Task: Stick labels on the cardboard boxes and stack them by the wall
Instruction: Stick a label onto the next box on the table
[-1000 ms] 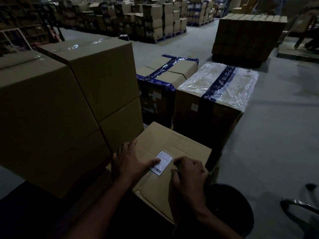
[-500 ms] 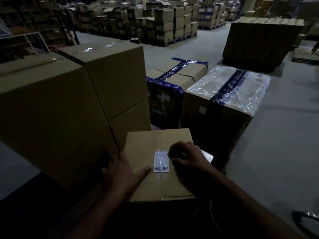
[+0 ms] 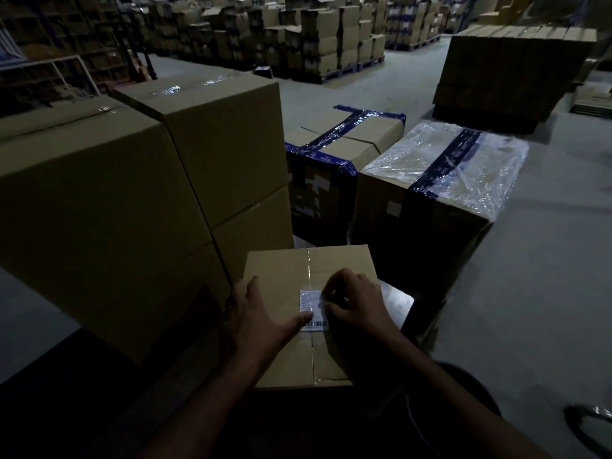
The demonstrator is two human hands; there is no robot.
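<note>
The small cardboard box (image 3: 308,313) sat low in front of the person, just beside the tall stack of plain boxes (image 3: 139,200) on its left, with a white barcode label (image 3: 313,311) lying across the taped centre seam of its top. The left hand (image 3: 261,318) lay spread and flat on the lid, gripping nothing, its thumb tip touching the label's left edge; the right hand (image 3: 356,301) was curled with its fingers (image 3: 331,293) bunched at the label's right edge, pressing rather than holding anything that could be made out. The step in hand looked to be seating the label. To do it well, the person would want to rub from the middle outward so the paper beds down on both sides of the glossy tape, where adhesion is likely weaker, and run a thumb along each edge and corner. The flat left hand should steady the box against sliding. Two taped boxes (image 3: 344,150) and a film-wrapped one (image 3: 443,167) stood beyond on the floor (image 3: 530,276); no wall was identifiable in the gloom.
</note>
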